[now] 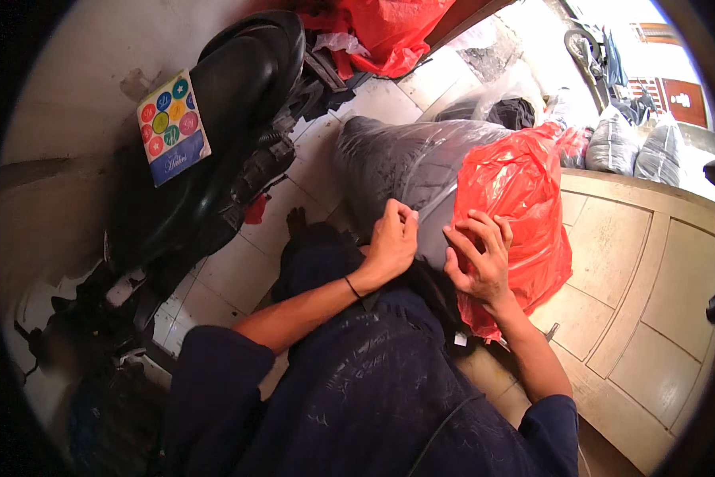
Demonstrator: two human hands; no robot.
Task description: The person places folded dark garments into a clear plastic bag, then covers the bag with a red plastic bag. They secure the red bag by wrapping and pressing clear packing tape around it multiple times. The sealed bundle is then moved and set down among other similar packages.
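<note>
gray sack (401,155): it is lying on the tiles (230,258) just past the hands, and its clear wrap is showing something dark inside.
red bag (508,175): it is pressing on the right side of the gray sack; i can't say if it is going all the way around.
left hand (393,242): its thumb and first finger are pressing together by the near end of the gray sack; i can't see if a thin thing is sitting between them.
right hand (482,258): its fingers are curling and spreading, with the thumb standing apart, in front of the red bag; i can't be sure it is touching.
filling: the gray sack is looking fat, so this part seems done.
near end: no knot is showing, and the red bag is looking loose, so closing this up seems left; the hands are hiding some of it.
far sacks (614,143): they are standing past the pale door (643,278), looking full, so they seem done.
bike (246,95): it is standing on the left, and a bright card (173,127) is lying on its seat.
</note>
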